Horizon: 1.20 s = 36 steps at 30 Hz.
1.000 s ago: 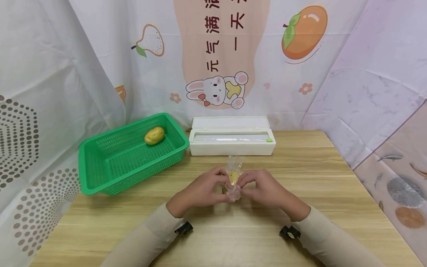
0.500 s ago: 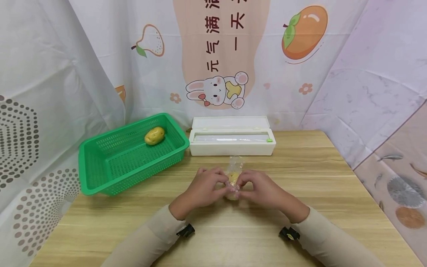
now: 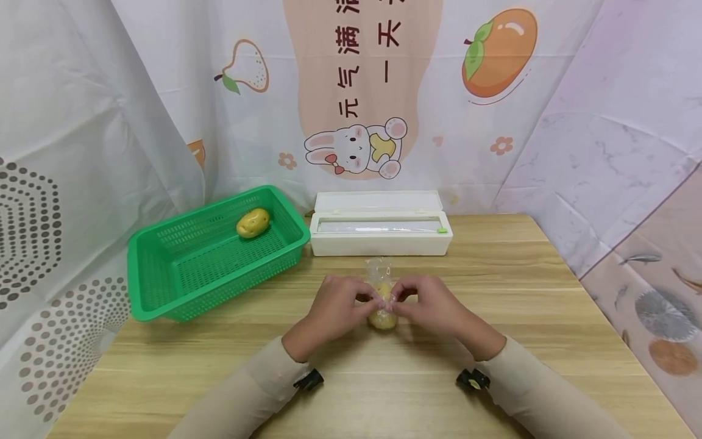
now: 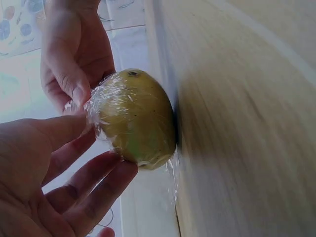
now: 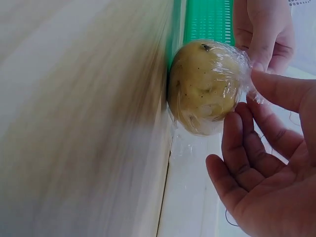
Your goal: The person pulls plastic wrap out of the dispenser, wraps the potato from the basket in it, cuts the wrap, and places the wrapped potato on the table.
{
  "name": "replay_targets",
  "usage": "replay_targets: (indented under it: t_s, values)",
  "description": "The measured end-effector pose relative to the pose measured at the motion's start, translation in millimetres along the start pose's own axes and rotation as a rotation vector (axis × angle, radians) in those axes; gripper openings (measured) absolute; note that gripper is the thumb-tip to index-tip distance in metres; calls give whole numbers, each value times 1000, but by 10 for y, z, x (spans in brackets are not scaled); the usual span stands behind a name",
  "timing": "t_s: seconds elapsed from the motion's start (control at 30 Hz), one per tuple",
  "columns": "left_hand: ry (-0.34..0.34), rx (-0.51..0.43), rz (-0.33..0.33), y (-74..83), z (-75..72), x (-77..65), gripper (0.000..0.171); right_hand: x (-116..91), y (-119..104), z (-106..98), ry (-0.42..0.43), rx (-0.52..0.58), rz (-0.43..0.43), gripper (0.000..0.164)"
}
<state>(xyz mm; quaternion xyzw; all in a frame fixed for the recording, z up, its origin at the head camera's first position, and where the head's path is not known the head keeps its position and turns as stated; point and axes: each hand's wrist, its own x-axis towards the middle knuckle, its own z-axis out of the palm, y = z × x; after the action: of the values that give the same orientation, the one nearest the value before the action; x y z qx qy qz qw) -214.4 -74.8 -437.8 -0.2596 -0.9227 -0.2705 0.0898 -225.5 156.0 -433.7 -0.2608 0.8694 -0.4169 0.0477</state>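
A potato [image 3: 383,319] lies on the wooden table between the two hands, with clear plastic wrap [image 3: 379,268] around it. A loose end of the wrap sticks out past the far side of the potato. My left hand [image 3: 341,308] pinches the gathered film on top between thumb and fingers. Opposite it, my right hand [image 3: 428,306] pinches the same bunched film. Up close in the left wrist view, the wrapped potato [image 4: 140,121] touches the table, and the crinkled film is drawn up toward both thumbs. Other right-hand fingers [image 5: 237,143] are near the potato's side.
Behind the hands stands a white wrap dispenser [image 3: 381,245] with its lid raised and a small green slider. A green basket [image 3: 219,299] at the left holds another potato [image 3: 253,223]. A printed curtain [image 3: 466,152] hangs behind the table [image 3: 384,402].
The hands have pulled the near flap of wrap up and over the potato. Their fingers have closed together on the film, and the near end of the potato now shows below them.
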Motion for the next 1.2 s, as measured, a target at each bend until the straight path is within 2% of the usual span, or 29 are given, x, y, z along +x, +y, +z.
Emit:
replay_targets:
  t_s: [0.13, 0.23, 0.43, 0.53, 0.7, 0.8, 0.93, 1.07, 1.2]
  values:
    - [14, -34, -74, 6, 7, 29, 19, 31, -8, -1, 25, 74, 70, 29]
    - [22, -72, -112, 7, 0, 39, 26, 44, -3, -5, 38, 95, 59, 31]
    - [41, -48, -75, 0, 0, 44, 27, 61, 12, 8, 33, 66, -15, 16]
    - [31, -41, -68, 4, 2, 47, 24, 56, 18, 19, 28, 27, -44, 13]
    - [-32, -27, -97, 34, -16, 40, 9, 44, 23, 19, 40, -101, -114, 10]
    - [-63, 20, -96, 65, -24, 36, 13, 26, 10, -21, 32, -181, -139, 11]
    - [-74, 82, -56, 99, -42, 29, 15, 5, -18, -91, -16, -232, -162, 16]
    - [-79, 92, -30, 113, -51, 21, 14, -8, -47, -125, -27, -304, -197, 16]
    - [-79, 84, -27, 108, -52, 17, 14, -16, -59, -118, -11, -356, -197, 15]
